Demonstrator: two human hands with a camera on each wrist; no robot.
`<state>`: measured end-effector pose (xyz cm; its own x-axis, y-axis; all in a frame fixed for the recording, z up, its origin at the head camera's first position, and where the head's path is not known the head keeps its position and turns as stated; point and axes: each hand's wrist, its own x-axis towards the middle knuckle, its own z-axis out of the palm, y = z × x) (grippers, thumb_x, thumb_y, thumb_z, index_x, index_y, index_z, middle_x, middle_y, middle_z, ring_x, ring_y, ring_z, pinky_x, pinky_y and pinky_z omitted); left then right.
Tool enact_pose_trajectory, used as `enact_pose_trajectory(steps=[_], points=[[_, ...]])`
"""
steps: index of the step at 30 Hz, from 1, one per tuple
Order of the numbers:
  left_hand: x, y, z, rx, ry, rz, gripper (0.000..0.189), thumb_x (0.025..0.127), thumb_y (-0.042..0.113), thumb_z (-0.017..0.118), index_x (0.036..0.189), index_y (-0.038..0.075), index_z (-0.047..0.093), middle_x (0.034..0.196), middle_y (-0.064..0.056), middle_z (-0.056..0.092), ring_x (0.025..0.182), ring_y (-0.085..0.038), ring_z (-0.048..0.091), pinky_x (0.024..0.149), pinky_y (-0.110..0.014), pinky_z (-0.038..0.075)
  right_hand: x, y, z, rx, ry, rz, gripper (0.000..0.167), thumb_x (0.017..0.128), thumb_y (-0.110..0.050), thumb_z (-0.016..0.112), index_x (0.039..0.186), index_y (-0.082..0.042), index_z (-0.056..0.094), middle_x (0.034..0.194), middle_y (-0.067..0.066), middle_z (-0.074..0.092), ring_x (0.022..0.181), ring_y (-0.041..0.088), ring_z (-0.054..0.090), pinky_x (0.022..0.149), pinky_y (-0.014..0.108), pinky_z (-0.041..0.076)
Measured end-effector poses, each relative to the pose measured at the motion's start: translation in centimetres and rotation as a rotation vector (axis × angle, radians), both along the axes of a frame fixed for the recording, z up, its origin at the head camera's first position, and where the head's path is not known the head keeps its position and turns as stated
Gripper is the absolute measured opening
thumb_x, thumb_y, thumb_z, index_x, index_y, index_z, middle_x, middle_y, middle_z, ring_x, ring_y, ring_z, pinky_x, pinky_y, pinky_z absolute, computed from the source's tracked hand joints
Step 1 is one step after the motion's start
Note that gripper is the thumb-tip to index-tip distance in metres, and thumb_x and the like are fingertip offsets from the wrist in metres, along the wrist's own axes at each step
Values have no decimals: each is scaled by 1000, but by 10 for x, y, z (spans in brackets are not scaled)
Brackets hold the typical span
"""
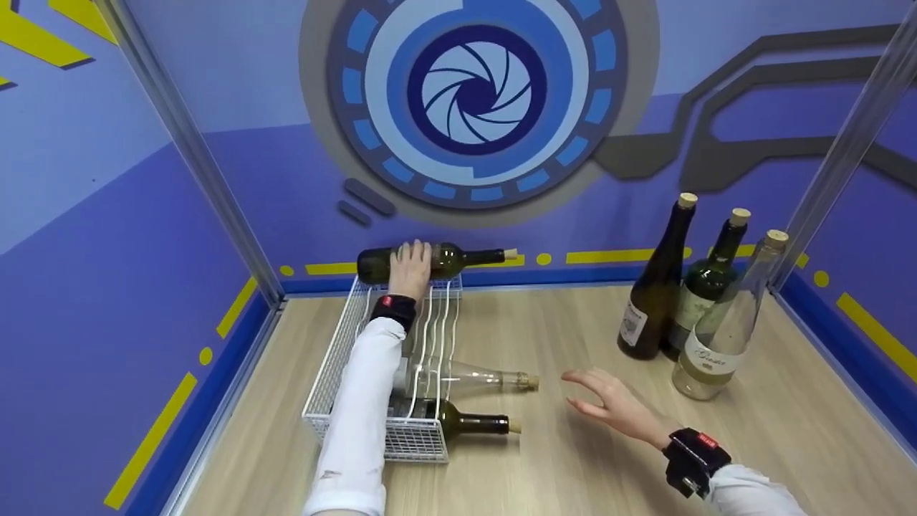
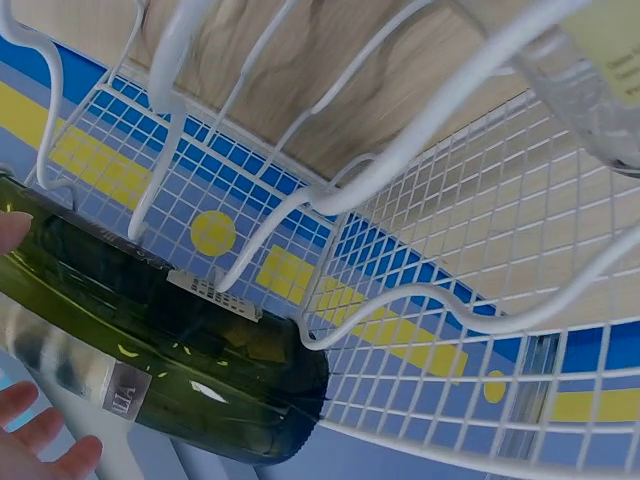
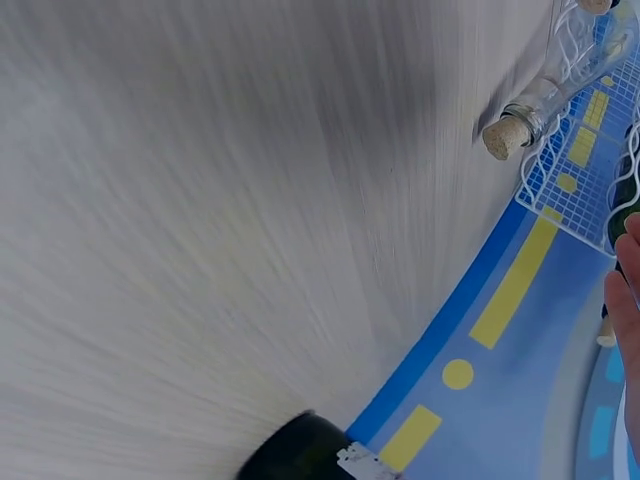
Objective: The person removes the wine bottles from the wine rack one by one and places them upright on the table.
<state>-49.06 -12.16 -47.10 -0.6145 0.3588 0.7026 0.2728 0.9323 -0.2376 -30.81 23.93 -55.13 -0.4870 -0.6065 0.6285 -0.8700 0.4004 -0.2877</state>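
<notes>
My left hand (image 1: 410, 269) grips a dark green wine bottle (image 1: 448, 258) by its body, fingers over the top. This corked bottle (image 2: 170, 330) lies sideways at the far end of a white wire rack (image 1: 415, 448), neck to the right. Two more corked bottles lie in the rack's near part: a clear glass bottle (image 1: 476, 376) and a dark bottle (image 1: 469, 423), both necks to the right. My right hand (image 1: 620, 405) holds nothing, fingers spread, to the right of the clear bottle's cork (image 1: 530, 383).
At the right stand three corked bottles: a dark brown bottle (image 1: 655, 287), a green bottle (image 1: 706, 283) and a clear bottle (image 1: 738, 319) with a white label. Patterned wall panels (image 1: 236, 186) enclose the wooden table (image 1: 544, 330) at the back and sides.
</notes>
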Motion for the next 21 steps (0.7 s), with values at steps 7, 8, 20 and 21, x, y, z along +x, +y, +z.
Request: enact_pose_trajectory(steps=[7,8,20,21], points=[[-7,1,-6,-20,-19,42,35,84,3,37,114,-2,54,114,-19,53,103,-37,49,80,-53,39,5,-1,-5,16,-21,0,34,83,-12,65,114,-5,57,107,7,59,94,17,54,76,33,44],[-9,2,-8,-21,-27,47,37,83,4,36,114,-2,54,115,-20,53,103,-37,49,80,-53,38,5,-1,-5,15,-19,1,34,82,-12,65,114,-4,57,107,7,59,94,17,54,76,33,45],[-21,6,-13,-65,-130,152,44,80,11,56,122,1,49,123,-18,48,111,-35,43,86,-53,34,9,2,-8,26,-62,-26,34,83,-14,65,114,-6,57,111,6,58,99,18,53,82,36,42],[-21,6,-13,-56,-133,152,43,81,11,55,122,0,49,123,-18,48,112,-35,43,86,-53,34,10,2,-9,31,-71,-28,33,83,-14,65,114,-6,57,111,5,58,100,18,53,83,36,42]])
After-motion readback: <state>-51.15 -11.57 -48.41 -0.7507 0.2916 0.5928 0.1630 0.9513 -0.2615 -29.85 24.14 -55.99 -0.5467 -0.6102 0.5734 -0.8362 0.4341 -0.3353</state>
